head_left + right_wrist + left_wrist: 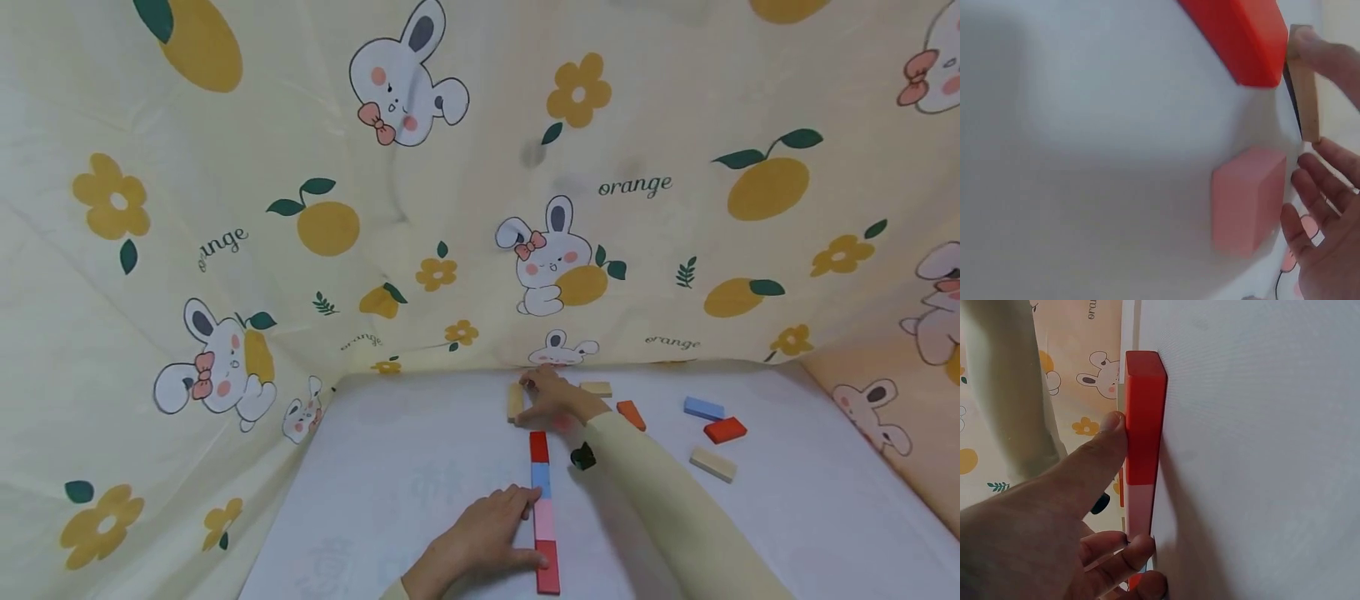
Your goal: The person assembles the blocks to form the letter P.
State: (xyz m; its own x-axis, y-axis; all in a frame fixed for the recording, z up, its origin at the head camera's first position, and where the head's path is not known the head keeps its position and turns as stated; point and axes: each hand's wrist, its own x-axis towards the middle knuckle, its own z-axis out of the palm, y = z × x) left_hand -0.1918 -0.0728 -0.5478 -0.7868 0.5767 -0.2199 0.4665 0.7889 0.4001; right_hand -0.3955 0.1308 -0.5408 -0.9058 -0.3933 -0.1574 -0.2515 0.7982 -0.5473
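A straight row of blocks runs away from me in the head view: a near red block, a pink block, a blue block and a far red block. My left hand rests along its left side, thumb on the near red block, loosely bent fingers by the pink and blue ones. Past the row's far end, my right hand pinches a plain wooden block end to end between thumb and index finger. Beneath that hand, a loose pink block is mostly hidden in the head view.
Right of the right hand lie another wooden block and an orange block. Farther right are a blue block, a red block and a wooden block. A printed cloth hangs behind the white table.
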